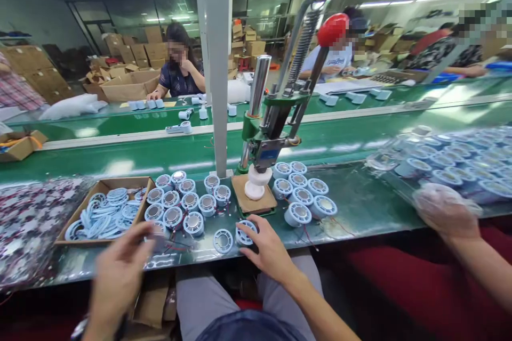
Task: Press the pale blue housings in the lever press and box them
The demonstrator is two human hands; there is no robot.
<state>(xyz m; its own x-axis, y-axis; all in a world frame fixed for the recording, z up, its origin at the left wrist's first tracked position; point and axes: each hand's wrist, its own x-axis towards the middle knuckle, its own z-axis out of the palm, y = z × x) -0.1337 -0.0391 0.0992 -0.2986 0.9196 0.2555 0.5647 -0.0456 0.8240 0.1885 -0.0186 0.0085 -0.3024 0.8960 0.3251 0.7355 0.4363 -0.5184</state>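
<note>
My right hand has its thumb and fingers around a light-blue round housing at the bench's front edge. Just left of it lies a flat light-blue slotted ring. Blurred by motion, my left hand is raised at the near edge, in front of a cardboard box of blue rings. Something indistinct and pale shows at its fingertips. Several blue housings with silver discs stand between the box and the hand press. More blue housings are grouped right of the press.
The press has a red-knobbed lever and a white round fixture. Wired parts in plastic lie at far left. A neighbour's hand touches plastic near many blue housings at right. Other people sit across the green conveyor.
</note>
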